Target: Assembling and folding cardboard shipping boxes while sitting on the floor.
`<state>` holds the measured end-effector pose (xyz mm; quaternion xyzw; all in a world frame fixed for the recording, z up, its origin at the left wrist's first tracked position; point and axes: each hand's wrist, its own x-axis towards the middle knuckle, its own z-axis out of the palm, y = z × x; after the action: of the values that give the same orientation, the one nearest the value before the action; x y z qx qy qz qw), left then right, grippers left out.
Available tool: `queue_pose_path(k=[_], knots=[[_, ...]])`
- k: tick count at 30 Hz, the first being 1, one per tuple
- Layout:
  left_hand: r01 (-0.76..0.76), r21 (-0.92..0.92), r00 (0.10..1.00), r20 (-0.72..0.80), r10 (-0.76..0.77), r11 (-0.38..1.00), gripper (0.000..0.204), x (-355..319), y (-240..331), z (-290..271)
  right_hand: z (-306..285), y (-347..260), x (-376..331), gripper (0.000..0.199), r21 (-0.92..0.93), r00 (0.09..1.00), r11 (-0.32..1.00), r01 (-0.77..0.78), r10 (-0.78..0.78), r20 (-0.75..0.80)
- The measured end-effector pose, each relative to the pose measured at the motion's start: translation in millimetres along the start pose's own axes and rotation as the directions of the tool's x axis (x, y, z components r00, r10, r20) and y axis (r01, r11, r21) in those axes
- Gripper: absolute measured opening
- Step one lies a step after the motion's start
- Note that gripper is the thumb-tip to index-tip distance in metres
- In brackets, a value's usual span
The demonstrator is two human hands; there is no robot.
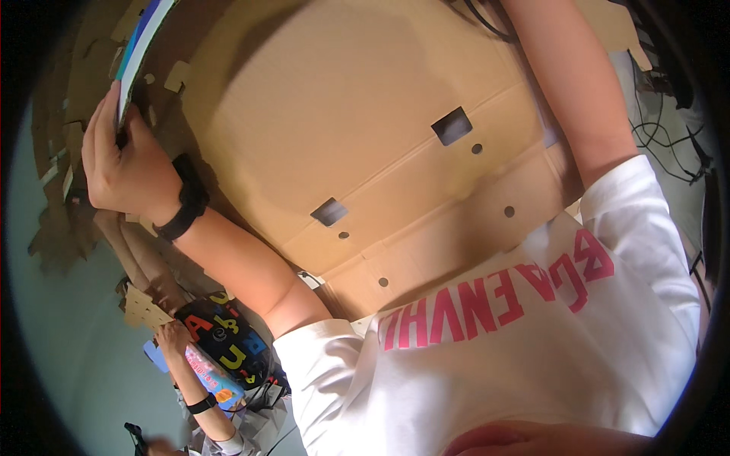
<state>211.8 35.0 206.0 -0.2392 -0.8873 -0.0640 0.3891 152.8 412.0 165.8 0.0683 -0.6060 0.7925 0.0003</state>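
My left hand (pixel 125 171), with a black band on the wrist, is closed around the lower edge of a thin flat board with a blue and white printed face (pixel 141 45), at the upper left. A large brown cardboard sheet (pixel 342 129) with two rectangular cut-outs and several small round holes lies in front of my chest and fills the middle of the view. My right forearm (pixel 578 83) runs up over this sheet to the top edge. The right hand itself is out of the picture.
Cut brown cardboard pieces (pixel 68 190) are piled at the left over a pale green floor (pixel 76 342). At the lower left another person's hand (pixel 173 338) is beside a black item with coloured letters (pixel 228 342). Dark cables (pixel 669 144) lie at the right.
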Motion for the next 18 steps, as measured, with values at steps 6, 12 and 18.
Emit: queue_pose_path(k=[6, 12, 18], knots=[[0.011, 0.003, 1.000, -0.011, -0.011, 1.000, 0.032, -0.9, 4.1, 2.4, -0.2, -1.3, -1.4, 0.044, 0.033, 1.000, 0.999, -0.013, 0.014, -0.008], [0.049, -0.017, 0.999, 0.005, -0.049, 0.999, 0.030, 0.0, 9.5, 0.4, -3.2, 1.1, -0.2, 0.044, 0.057, 1.000, 0.998, -0.007, 0.006, 0.012], [0.055, 0.023, 0.998, -0.008, -0.055, 0.998, 0.030, 1.2, 11.6, -1.9, -4.3, -0.4, 2.2, 0.044, 0.062, 1.000, 0.998, 0.004, -0.004, 0.008]])
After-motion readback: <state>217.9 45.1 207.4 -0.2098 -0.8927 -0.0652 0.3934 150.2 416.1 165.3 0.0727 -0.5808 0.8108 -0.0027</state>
